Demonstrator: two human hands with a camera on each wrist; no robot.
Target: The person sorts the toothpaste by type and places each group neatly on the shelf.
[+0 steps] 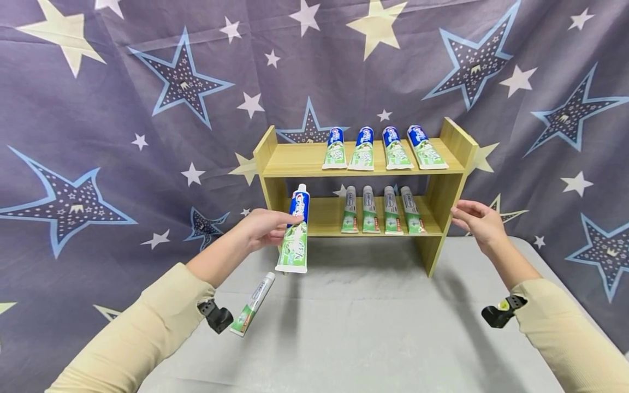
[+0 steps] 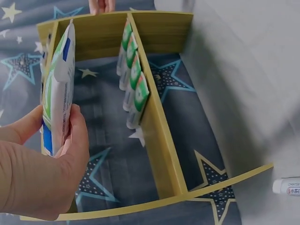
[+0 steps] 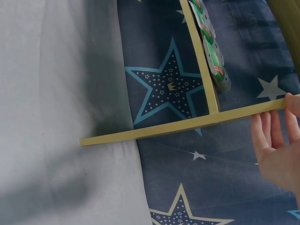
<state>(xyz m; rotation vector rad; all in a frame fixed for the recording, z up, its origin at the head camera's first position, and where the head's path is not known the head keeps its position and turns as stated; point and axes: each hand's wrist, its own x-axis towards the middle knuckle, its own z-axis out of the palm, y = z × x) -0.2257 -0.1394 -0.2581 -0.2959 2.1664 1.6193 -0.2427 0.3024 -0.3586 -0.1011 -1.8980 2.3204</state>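
My left hand (image 1: pixel 269 228) holds a blue, white and green toothpaste tube (image 1: pixel 296 240), thumb across its front, cap end up. The tube is in front of the left part of the wooden shelf (image 1: pixel 307 159); in the left wrist view, thumb and fingers pinch the tube (image 2: pixel 59 89) from both sides. At the shelf's right side panel (image 3: pixel 168 125), my right hand (image 1: pixel 480 222) grips the edge, with thumb at the edge and fingers against the outer face. A silver and green toothpaste tube (image 1: pixel 253 304) lies on the table below my left forearm.
Several blue and green tubes (image 1: pixel 363 150) lie in a row on the upper tier, toward the right. Several silver and green tubes (image 1: pixel 369 210) line the lower tier. The shelf stands on a grey-covered table (image 1: pixel 363 327) before a star-patterned curtain (image 1: pixel 162 142).
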